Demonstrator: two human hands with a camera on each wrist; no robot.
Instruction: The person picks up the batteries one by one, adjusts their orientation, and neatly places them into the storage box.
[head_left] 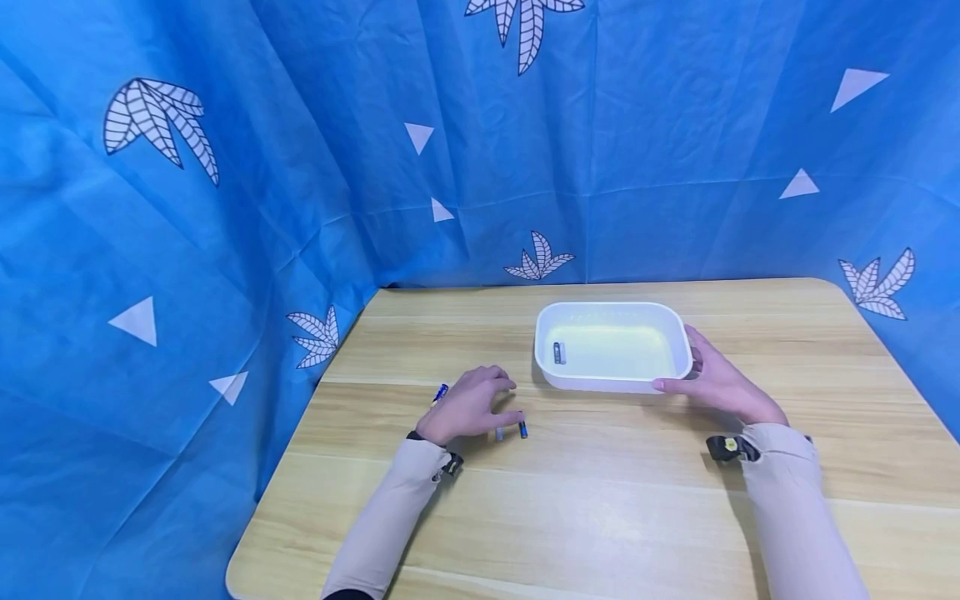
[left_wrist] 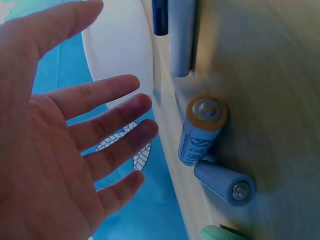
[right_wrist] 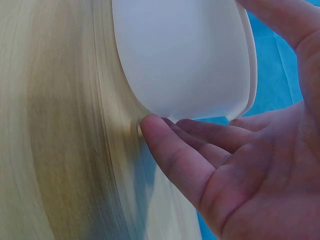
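A white plastic box stands toward the back of the table, with one small dark battery inside near its left end. My right hand holds the box at its right end, thumb at the front corner and fingers around the side. My left hand hovers with fingers spread over several loose batteries, holding none. In the left wrist view, a battery with an orange ring touches a blue-grey battery. A pale battery and a dark blue battery lie farther up.
The wooden table has a blue curtain with leaf prints behind it and along its left. In the head view a blue battery shows behind the left hand. A green object is partly cut off in the left wrist view.
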